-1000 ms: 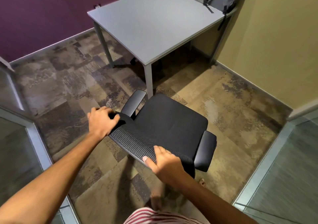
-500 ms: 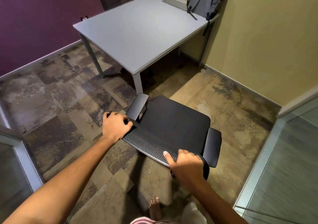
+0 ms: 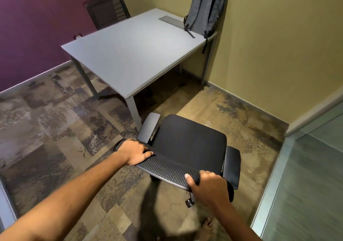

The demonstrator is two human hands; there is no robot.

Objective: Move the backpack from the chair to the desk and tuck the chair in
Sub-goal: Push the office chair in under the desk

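Now both hands grip the chair (image 3: 187, 144) by its mesh backrest top: left hand (image 3: 134, 151) and right hand (image 3: 207, 187) with fingers clenched on it. Beyond the chair, the backpack (image 3: 207, 7) stands upright on the table's (image 3: 130, 55) far corner.

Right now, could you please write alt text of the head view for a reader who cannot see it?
Both hands, left and right, grip the mesh back of a black chair near a grey desk. A grey backpack stands on the desk's far corner against the wall.
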